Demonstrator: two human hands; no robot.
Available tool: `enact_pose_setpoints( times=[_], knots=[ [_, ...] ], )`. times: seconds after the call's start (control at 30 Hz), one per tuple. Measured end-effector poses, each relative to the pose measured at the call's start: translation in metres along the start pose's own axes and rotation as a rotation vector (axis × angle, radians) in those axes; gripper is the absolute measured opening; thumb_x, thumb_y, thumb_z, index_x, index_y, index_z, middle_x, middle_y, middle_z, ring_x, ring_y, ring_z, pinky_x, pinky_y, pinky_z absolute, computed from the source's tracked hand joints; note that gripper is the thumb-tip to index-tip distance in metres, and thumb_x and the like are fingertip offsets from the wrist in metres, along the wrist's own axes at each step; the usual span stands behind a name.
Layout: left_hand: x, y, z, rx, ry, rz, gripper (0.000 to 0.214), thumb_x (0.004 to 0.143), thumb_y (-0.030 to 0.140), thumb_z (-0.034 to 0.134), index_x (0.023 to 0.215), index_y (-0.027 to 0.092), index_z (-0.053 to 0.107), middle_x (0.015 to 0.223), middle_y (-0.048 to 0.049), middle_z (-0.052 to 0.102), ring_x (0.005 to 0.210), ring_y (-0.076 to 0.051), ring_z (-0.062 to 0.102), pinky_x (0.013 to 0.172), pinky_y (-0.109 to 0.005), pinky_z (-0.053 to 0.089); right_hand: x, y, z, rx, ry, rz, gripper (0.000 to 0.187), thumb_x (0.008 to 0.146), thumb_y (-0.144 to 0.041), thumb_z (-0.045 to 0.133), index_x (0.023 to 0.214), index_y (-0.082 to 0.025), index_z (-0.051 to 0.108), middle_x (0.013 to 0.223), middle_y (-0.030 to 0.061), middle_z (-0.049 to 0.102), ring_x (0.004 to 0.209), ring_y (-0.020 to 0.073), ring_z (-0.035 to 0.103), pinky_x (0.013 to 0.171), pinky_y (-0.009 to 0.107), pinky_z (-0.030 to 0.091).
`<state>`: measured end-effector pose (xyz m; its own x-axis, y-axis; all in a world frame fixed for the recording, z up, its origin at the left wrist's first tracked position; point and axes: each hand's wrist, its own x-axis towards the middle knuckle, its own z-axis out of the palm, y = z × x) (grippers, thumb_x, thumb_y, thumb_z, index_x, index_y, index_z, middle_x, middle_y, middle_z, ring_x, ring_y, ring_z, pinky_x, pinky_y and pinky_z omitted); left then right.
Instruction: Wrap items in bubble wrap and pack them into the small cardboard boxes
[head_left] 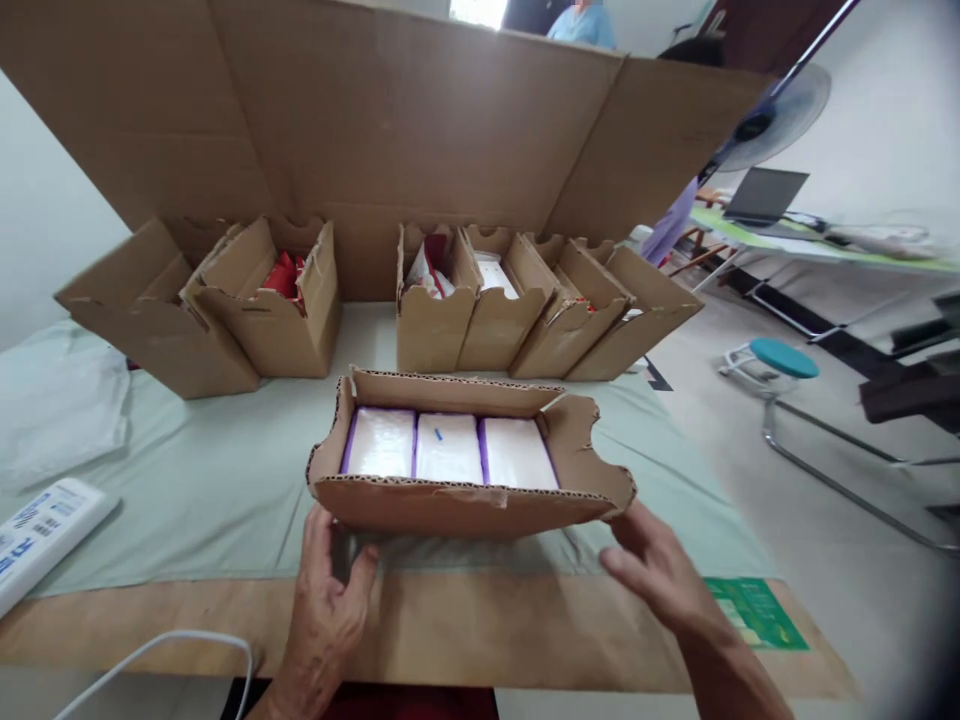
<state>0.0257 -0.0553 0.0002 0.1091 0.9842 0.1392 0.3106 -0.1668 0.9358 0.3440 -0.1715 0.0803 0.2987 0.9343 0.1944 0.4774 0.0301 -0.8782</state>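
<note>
An open cardboard box [480, 508] lies crosswise in front of me, with three white packs [448, 448] edged in purple inside it. A small blue mark shows on the middle pack. My left hand [330, 590] is at the box's near left corner, fingers against its end and thumb held apart from it. At the right end, my right hand [660, 565] has its fingers against the lower corner, partly hidden by the cardboard, its thumb also free. Whether the box rests fully on the table cannot be made out.
Behind stand several upright cardboard bins, one with red packets [283, 275], before a tall cardboard panel [420, 120]. A white power strip [52, 535], a cable [172, 635] and clear plastic [64, 400] are left. A teal stool [784, 357] stands right; a person is beyond the panel.
</note>
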Motion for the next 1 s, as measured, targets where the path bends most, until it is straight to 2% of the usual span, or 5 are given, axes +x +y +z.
enact_pose_setpoints(
  times=[0.23, 0.4, 0.6, 0.73, 1.0],
  knots=[
    [0.05, 0.021, -0.001, 0.076, 0.054, -0.055, 0.03, 0.086, 0.04, 0.061, 0.109, 0.023, 0.067, 0.108, -0.003, 0.057, 0.076, -0.014, 0.055, 0.069, -0.026, 0.051, 0.036, 0.009, 0.05, -0.28, -0.075, 0.126, 0.043, 0.082, -0.058, 0.069, 0.096, -0.018, 0.075, 0.094, 0.013, 0.079, 0.087, 0.0319, 0.074, 0.075, 0.043, 0.06],
    [0.1, 0.034, 0.016, -0.27, 0.016, -0.157, 0.068, 0.081, 0.036, 0.069, 0.144, 0.023, 0.048, 0.138, -0.0109, 0.054, 0.118, -0.022, 0.06, 0.099, -0.037, 0.052, 0.097, 0.013, 0.062, -0.292, 0.026, 0.057, 0.037, 0.083, -0.048, 0.067, 0.104, -0.018, 0.068, 0.092, 0.0086, 0.077, 0.068, 0.021, 0.067, 0.065, 0.035, 0.055],
    [0.115, 0.048, 0.035, -0.527, -0.035, -0.083, 0.098, 0.076, 0.033, 0.072, 0.16, 0.024, 0.022, 0.169, -0.014, 0.025, 0.158, -0.031, 0.021, 0.127, -0.05, 0.025, 0.128, 0.035, 0.083, -0.141, 0.12, 0.089, 0.048, 0.081, -0.048, 0.066, 0.117, -0.016, 0.066, 0.1, 0.0107, 0.078, 0.066, 0.0199, 0.068, 0.069, 0.037, 0.057],
    [0.1, 0.04, 0.021, -0.25, -0.082, -0.085, 0.092, 0.082, 0.033, 0.066, 0.162, 0.024, 0.022, 0.174, -0.0136, 0.012, 0.16, -0.035, 0.014, 0.125, -0.058, 0.026, 0.114, 0.053, 0.083, -0.104, 0.163, 0.055, 0.041, 0.082, -0.046, 0.064, 0.11, -0.017, 0.07, 0.108, 0.0133, 0.078, 0.091, 0.0263, 0.074, 0.085, 0.043, 0.06],
    [0.044, 0.001, -0.031, 0.52, -0.321, 0.217, 0.053, 0.084, 0.027, 0.067, 0.137, 0.021, 0.063, 0.158, -0.0188, 0.048, 0.153, -0.039, 0.033, 0.121, -0.066, 0.031, 0.068, 0.045, 0.088, -0.342, 0.222, 0.061, 0.028, 0.087, -0.051, 0.063, 0.088, -0.028, 0.078, 0.094, 0.0074, 0.081, 0.094, 0.0325, 0.077, 0.091, 0.05, 0.06]
  ],
)
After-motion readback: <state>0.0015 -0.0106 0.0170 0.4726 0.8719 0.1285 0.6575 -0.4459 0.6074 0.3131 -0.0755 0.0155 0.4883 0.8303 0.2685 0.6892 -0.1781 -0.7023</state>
